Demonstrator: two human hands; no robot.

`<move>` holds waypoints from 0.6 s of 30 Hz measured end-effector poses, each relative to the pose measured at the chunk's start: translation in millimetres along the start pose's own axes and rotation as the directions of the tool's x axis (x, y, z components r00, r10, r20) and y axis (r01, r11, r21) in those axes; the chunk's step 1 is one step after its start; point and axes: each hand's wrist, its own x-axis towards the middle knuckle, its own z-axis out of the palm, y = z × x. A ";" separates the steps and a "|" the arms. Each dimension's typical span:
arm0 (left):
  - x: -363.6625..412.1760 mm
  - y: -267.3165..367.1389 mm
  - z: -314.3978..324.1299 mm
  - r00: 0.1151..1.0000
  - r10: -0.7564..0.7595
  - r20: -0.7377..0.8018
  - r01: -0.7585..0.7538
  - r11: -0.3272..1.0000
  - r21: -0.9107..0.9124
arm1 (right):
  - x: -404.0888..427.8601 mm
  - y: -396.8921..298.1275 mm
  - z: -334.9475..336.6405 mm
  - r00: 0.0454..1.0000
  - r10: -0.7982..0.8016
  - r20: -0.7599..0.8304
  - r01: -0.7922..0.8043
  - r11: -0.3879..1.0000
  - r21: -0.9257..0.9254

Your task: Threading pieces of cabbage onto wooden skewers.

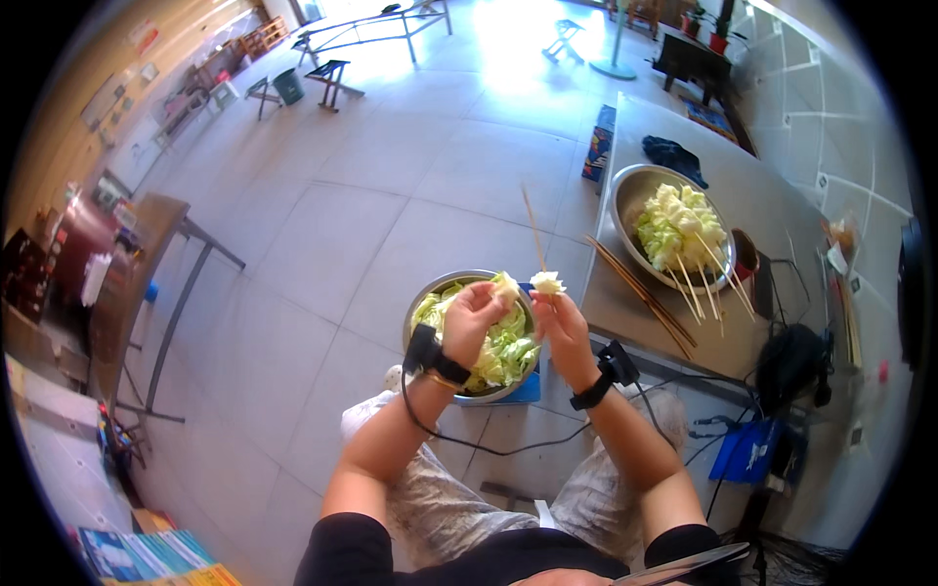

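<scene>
Between the fingers of my left hand is a pale cabbage leaf piece. My right hand grips a thin wooden skewer that points away from me, with a bunch of cabbage threaded on it just above the fingers. Both hands are over the right part of a steel bowl of loose cabbage leaves, close to each other but apart. To the right, a second steel bowl stands on the table, holding several loaded cabbage skewers with their bare stick ends over the rim.
Several bare skewers lie on the metal table at my right, near a dark cloth, a reddish-brown cup and black cables. A cable runs between my wrist-worn devices. A blue object is under the near bowl.
</scene>
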 end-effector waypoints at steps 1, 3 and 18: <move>6.8 3.9 -10.3 0.998 0.052 -0.047 -0.050 0.998 0.034 | -4.0 -3.4 -1.9 0.992 0.076 0.101 -0.081 0.996 0.046; 27.0 2.2 -28.2 0.981 0.140 -0.132 -0.139 0.990 0.024 | -14.3 -12.8 -4.0 0.945 0.194 0.263 -0.216 0.975 0.054; 37.9 19.0 -67.5 0.937 0.271 -0.222 -0.258 0.962 0.085 | -26.6 -17.1 6.4 0.836 0.397 0.379 -0.350 0.918 -0.189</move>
